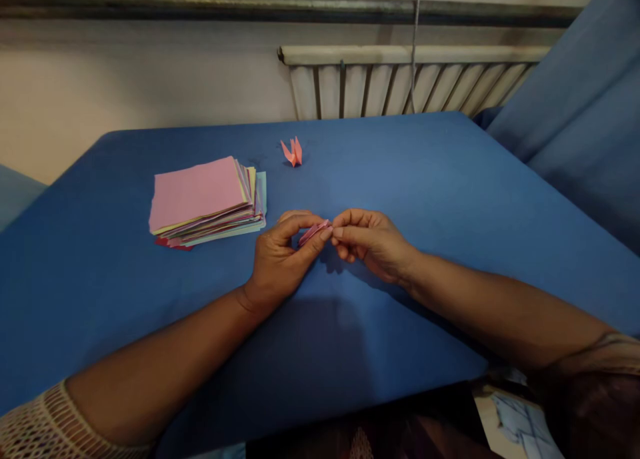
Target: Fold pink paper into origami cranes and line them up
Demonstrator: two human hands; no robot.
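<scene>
The left hand (277, 259) was just left of the frame's lower centre, its thumb and fingers pinching a small piece of folded pink paper (313, 232). The right hand (375, 242) came in from the right, thumb and forefinger pressed together at the paper's right-hand end, its other fingers curled beneath. The paper lay between the two hands, near the middle of the frame, tilted up toward the right; much of it was hidden by the fingers, so its full shape could not be told. A lacy sleeve (45, 419) ended on the left forearm at the lower left of the frame.

Up and to the left of the left hand, a thick stack of paper (197, 192) sat with a pink sheet on top and yellow, purple and light blue edges showing beneath. A bit of red (173, 244) stuck out at its lower left. Near the upper centre, well apart from the hands, stood a small coral paper bird (294, 154) with pointed tips upward.

All this was on a blue table (425, 166). Beyond it were a white radiator (355, 89), a long pipe (200, 4) across the top and a blue curtain (575, 92) at the upper right.
</scene>
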